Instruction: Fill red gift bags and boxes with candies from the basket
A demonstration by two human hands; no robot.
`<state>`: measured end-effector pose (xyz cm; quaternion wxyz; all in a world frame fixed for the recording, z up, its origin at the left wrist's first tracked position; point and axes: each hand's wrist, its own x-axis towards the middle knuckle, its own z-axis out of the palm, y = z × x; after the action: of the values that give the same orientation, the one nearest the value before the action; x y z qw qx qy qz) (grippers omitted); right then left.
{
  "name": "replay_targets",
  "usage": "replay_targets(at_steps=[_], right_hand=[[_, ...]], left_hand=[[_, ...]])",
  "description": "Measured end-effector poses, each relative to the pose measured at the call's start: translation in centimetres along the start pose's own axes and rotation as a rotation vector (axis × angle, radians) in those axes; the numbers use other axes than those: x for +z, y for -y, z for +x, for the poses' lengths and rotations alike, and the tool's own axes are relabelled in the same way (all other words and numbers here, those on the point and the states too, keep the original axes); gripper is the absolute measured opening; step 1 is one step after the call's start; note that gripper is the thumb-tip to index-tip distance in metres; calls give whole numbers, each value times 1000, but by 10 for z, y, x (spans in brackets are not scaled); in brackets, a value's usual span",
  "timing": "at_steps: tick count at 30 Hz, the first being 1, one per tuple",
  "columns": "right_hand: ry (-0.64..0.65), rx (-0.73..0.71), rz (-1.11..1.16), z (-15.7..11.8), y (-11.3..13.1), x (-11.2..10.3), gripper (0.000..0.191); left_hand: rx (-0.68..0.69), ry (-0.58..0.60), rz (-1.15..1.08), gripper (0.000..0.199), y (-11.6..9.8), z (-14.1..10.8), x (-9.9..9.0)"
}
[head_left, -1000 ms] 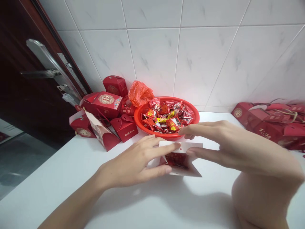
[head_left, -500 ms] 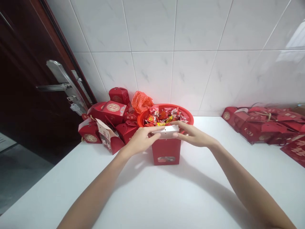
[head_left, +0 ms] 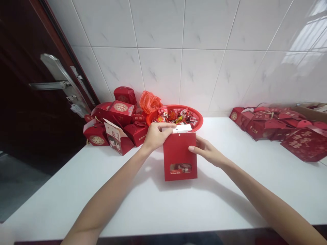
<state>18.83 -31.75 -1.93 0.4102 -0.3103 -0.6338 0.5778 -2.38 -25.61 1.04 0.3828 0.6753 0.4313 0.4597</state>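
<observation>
A red box [head_left: 180, 149] with a small window in its lower front is held upright between both hands, over the white table. Wrapped pieces show through the window. My left hand [head_left: 158, 136] pinches the box's top left corner beside its white top flap [head_left: 182, 128]. On the right side, my right hand [head_left: 208, 151] grips the box with the thumb on the front; its other fingers are mostly hidden behind. Behind the box sits a red basket [head_left: 200, 121] of wrapped candies [head_left: 178, 115].
Several red boxes [head_left: 122, 112] are piled at the left, near an orange plastic bag [head_left: 150, 101] and a dark door [head_left: 22, 112]. More red boxes [head_left: 268, 126] and a cardboard box [head_left: 310, 111] stand at the right of the white table [head_left: 143, 211] by the tiled wall.
My right hand has moved from the top flap down to the box's right side. The box now shows more of its front and looks lifted. The view has shifted slightly.
</observation>
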Motion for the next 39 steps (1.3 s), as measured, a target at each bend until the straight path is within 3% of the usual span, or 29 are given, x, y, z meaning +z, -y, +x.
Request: replay_targets(at_steps=[5,8,14,21,32,39], right_hand=[[-133,-28,36,-3,-11,1,41],[-185,-32,67,-5,-19,-3,39],[-278,-23,137,-8,-34,-10,41],[-336,55,195,-11,-44,-13,39],[-386,94,89,-11,-50,-13,41],[-409,117,103,-13,-50,-12,42]], left_hand=[[80,83,-49,29,1,0,0],[99,182,-127,43,-2,-1,-1],[-37,321,-194,88,2,-3,-4],[-40,408,-143,55,17,0,2],[-124,404,-103,54,34,4,11],[-93,357,-54,39,36,5,13]])
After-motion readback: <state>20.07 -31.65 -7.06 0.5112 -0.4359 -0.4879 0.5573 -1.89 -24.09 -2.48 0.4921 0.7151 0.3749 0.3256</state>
